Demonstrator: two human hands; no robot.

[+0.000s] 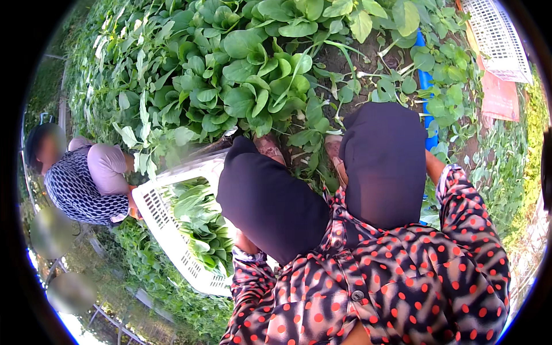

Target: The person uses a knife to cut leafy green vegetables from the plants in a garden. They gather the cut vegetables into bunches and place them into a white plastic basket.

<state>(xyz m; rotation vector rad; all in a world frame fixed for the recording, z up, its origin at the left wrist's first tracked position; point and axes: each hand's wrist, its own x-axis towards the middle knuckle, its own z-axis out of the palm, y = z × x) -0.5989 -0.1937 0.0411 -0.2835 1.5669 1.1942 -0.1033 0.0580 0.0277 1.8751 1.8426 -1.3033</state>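
Note:
My knees in dark trousers hide both of my hands; only my left wrist (246,244) and right wrist (434,166) show beside them. Close to the left wrist, a white slotted plastic crate (166,241) holds a pile of cut leafy greens (200,224). Rooted leafy green plants (258,82) grow in a dense patch in front of me. Pulled or cut plants (388,84) with pale stem ends lie on the soil beyond my right knee. What either hand holds, if anything, is hidden.
A co-worker (88,185) crouches at the left, beyond the crate. A blue pipe or hose (426,86) runs past my right knee. Another white plastic crate (500,39) and a reddish sack (500,97) are at the upper right. Small plants surround my feet.

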